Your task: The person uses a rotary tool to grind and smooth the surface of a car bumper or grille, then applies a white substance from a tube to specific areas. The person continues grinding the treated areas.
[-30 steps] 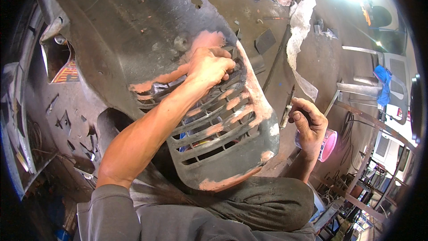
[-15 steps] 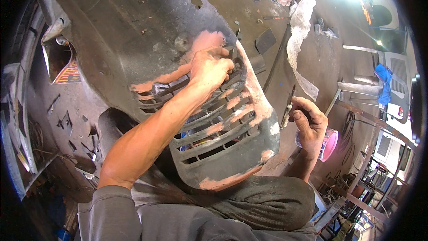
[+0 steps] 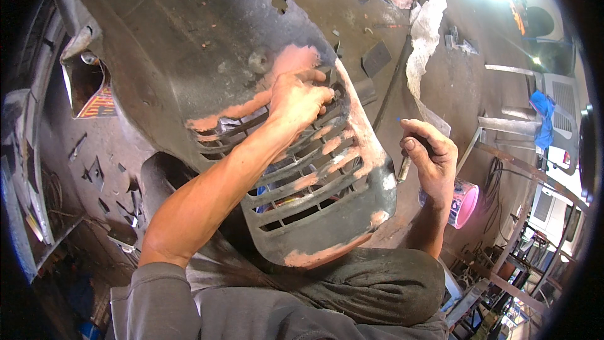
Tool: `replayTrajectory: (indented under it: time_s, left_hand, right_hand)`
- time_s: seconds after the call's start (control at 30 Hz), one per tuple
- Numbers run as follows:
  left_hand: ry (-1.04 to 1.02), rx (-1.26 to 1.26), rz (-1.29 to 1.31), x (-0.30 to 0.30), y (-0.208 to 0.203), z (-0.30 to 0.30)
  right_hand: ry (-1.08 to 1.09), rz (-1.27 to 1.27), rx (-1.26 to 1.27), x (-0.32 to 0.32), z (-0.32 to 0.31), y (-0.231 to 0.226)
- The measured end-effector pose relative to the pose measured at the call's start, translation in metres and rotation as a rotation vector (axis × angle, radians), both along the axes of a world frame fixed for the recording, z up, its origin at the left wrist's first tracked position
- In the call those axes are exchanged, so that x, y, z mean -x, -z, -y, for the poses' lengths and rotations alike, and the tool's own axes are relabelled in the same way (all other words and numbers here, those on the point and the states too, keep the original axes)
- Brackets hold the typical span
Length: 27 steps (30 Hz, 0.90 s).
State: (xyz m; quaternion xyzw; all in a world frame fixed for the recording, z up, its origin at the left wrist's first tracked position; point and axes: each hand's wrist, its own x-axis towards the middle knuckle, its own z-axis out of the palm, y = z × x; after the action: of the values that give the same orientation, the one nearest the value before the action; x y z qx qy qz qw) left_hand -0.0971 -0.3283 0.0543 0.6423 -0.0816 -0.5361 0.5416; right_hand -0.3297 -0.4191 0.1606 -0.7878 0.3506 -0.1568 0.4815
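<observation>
While our left arm (image 3: 211,182) slants across the bumper (image 3: 226,69), our left hand (image 3: 297,97) sits back up at the far corner of the bumper's slats (image 3: 308,180), fingers bent; we cannot tell whether they pinch anything. Right of the bumper, our right hand (image 3: 433,154) is raised, fingers loosely curled, thumb near forefinger; whether they grip something, we cannot tell.

The panel (image 3: 233,56) is grey-black with salmon-pink patches (image 3: 296,60), the cloth (image 3: 542,119) blue.
</observation>
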Motion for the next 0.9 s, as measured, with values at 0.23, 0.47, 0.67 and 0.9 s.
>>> replayTrajectory:
  time_s: [0.23, 0.47, 0.67, 0.9]
  left_hand:
    - [0.043, 0.008, -0.039, -0.007, 0.000, 0.000]
    - [0.033, -0.004, -0.082, -0.008, 0.001, -0.002]
    - [0.062, -0.048, -0.077, -0.010, -0.007, -0.001]
    - [0.068, -0.037, -0.066, -0.009, -0.010, 0.002]
  right_hand:
    - [0.006, -0.021, -0.035, -0.001, 0.003, 0.004]
    - [0.039, -0.006, -0.080, 0.005, 0.004, 0.009]
    - [0.059, -0.006, -0.063, 0.008, 0.005, 0.009]
    - [0.211, 0.040, -0.057, 0.033, 0.011, 0.012]
